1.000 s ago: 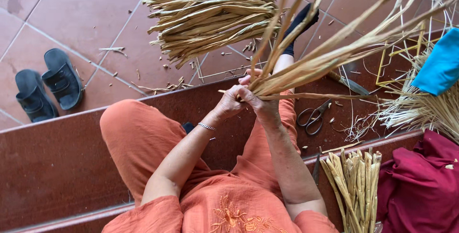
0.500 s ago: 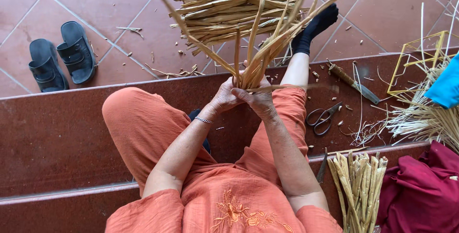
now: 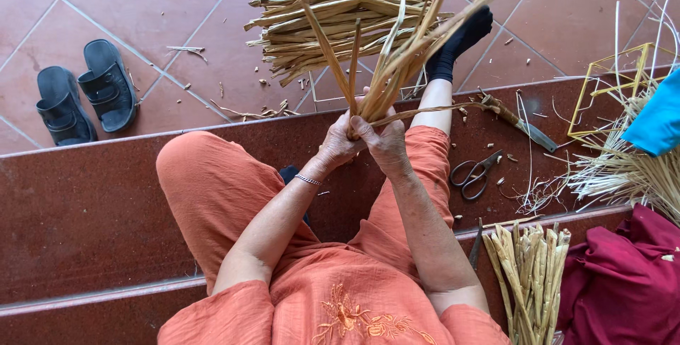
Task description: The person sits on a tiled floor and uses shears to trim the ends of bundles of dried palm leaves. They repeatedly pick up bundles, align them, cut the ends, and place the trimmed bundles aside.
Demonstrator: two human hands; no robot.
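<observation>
The dried strips [image 3: 382, 69] now fan more upright than a moment ago, near the frame's upper centre; the left hand [image 3: 338, 145] and right hand [image 3: 386, 143] each keep their grip pinched around the bundle's base.

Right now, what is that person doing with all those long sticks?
A person in orange clothes sits on a dark red step, both hands closed round a bunch of long dry tan reed strips. The left hand and right hand grip its base together. Metal scissors lie on the step beside them.
</observation>
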